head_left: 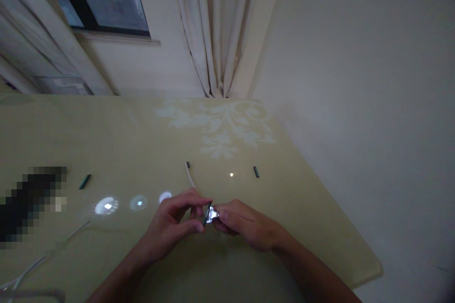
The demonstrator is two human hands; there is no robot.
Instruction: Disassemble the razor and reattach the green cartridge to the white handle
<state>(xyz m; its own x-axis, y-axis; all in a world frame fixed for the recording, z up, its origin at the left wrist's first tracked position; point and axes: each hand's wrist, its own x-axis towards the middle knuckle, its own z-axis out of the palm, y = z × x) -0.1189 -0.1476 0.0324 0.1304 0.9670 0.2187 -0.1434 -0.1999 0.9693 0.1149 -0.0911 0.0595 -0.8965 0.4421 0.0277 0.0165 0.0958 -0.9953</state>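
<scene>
1. The small metal clip (212, 216) is held just above the bench (302, 189), near its front edge, between both hands.
2. The right hand (245, 225) has its fingers closed on the clip at the very tips, a grip I judge suits so small a part.
3. The left hand (170, 225) pinches a short dark strip (206, 213) tight against the clip's left side.
4. A white cable (191, 179) trails slack from behind the left hand.
5. I see two spare dark pieces lying well apart, one to the left (85, 182) and one to the right (256, 172).
</scene>
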